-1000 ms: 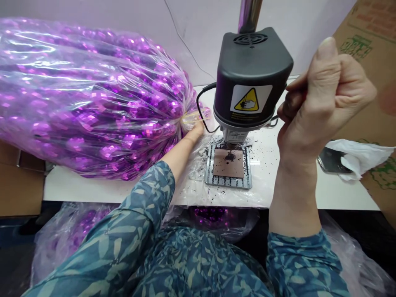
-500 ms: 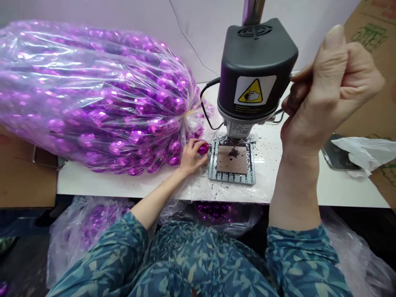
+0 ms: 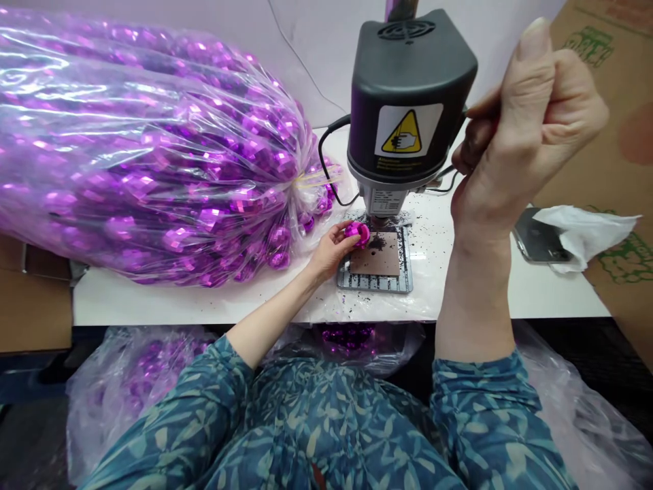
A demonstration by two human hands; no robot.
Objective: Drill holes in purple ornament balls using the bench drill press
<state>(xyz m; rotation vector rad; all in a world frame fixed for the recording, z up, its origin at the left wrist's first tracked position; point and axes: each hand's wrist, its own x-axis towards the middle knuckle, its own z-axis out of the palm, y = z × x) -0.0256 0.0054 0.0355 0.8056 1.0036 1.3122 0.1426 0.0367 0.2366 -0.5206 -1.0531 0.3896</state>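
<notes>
My left hand (image 3: pixel 332 250) pinches a small faceted purple ball (image 3: pixel 357 233) at the left edge of the metal drill plate (image 3: pixel 376 262), just under the black drill press head (image 3: pixel 408 102). My right hand (image 3: pixel 520 129) is raised at the right of the machine, closed in a fist round the press's thin lever, thumb up. A brown pad with dark shavings lies on the plate. A large clear plastic bag of purple balls (image 3: pixel 143 150) lies on the white table (image 3: pixel 153 303) to the left, its tied neck close to my left hand.
A phone (image 3: pixel 541 238) with a crumpled white tissue (image 3: pixel 586 231) lies at the right, by a cardboard box (image 3: pixel 622 136). Another plastic bag holding purple balls (image 3: pixel 347 340) hangs below the table's front edge. Black shavings litter the table round the plate.
My left hand went from the bag's neck, drew out a purple ball, and carried it right onto the drill plate. My right hand has stayed on the lever.
</notes>
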